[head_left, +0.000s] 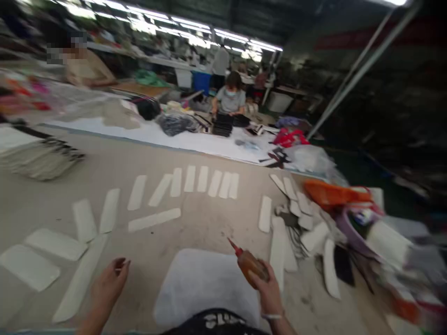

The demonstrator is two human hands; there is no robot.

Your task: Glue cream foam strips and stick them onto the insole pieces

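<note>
My right hand (270,288) is wrapped round an amber squeeze bottle (252,267). Its red pointed nozzle tilts up and to the left, over the table. Below the bottle lies a large whitish rounded sheet (202,284), close to my body. My left hand (111,281) is to the left of that sheet, fingers loosely curled and a little apart, with nothing visible in them. Nearest to it is a long pale strip (82,281). Several pale flat pieces (110,209) lie farther left, and a row of similar small pieces (190,179) runs across the middle.
At right is a jumble of pale and black pieces (314,237), beside a purple basin (352,228) and an orange item (331,193). A stack of pale layers (38,156) stands at left. Across the table a person (230,97) works over black pieces (223,123).
</note>
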